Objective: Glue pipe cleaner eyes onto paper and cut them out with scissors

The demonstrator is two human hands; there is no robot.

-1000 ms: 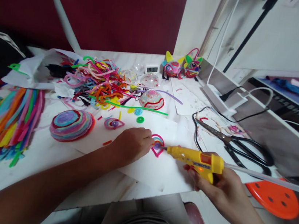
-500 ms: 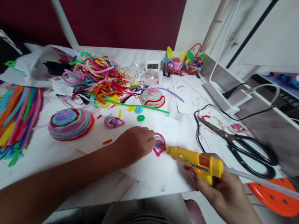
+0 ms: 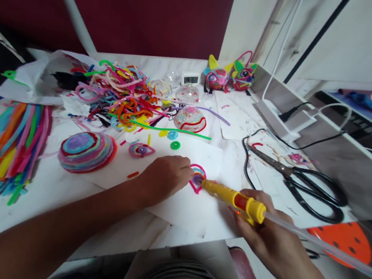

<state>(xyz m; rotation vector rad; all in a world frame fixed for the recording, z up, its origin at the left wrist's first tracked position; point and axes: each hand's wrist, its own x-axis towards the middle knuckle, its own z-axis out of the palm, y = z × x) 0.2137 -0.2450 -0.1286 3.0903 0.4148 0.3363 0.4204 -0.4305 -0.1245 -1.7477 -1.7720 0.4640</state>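
Head view: right hand (image 3: 265,228) clamped round one yellow glue gun (image 3: 225,193), tip at one pink-edged eye shape (image 3: 196,178) on white paper (image 3: 176,216), left hand (image 3: 165,178) at its left edge, pinch hidden, can't tell; one scissors (image 3: 286,170), one second eye (image 3: 141,150), one clock (image 3: 190,79), digits blurred, two animal heads (image 3: 217,78).

Glue stick (image 3: 297,231) partly beyond the right edge

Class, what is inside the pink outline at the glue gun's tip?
Inside the pink outline sit a purple disc and orange and blue strips. Whatever the tip of the glue gun covers is hidden.
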